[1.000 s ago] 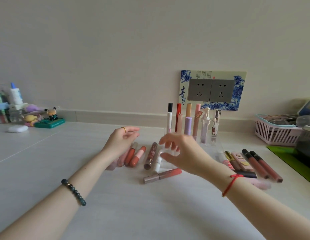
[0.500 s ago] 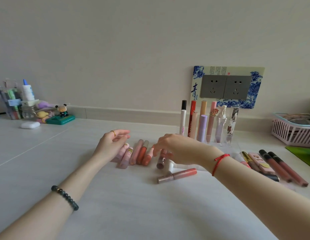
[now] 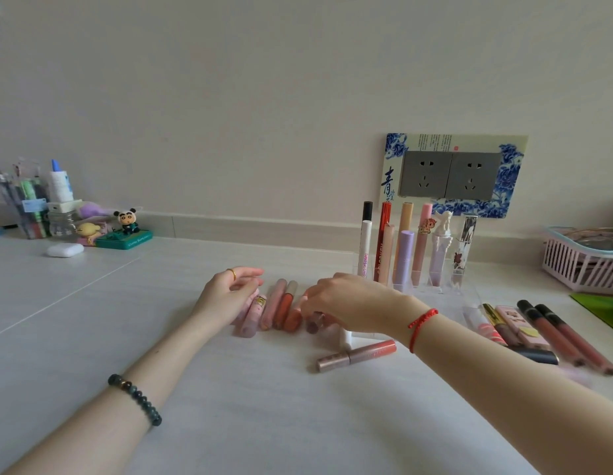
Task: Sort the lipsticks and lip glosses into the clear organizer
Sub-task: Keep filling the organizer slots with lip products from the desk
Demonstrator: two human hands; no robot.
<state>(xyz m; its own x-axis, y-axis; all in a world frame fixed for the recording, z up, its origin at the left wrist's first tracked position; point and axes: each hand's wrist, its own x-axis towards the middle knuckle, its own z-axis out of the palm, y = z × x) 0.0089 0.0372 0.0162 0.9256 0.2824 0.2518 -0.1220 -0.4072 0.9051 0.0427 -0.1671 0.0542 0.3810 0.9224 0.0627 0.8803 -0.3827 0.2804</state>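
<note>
Near the wall (image 3: 263, 97), our clear organizer (image 3: 432, 290) holds several tubes (image 3: 406, 255) — many lip glosses (image 3: 281, 306) lie unsorted on the tabletop (image 3: 229, 389); left hand (image 3: 226, 296) relaxed beside them, right hand (image 3: 346, 299) over one, grip unclear.

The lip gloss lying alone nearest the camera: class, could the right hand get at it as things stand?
Probably yes. The lip gloss lies alone on the table with nothing on it, just nearer than the right hand; a short pull back should do.
</note>
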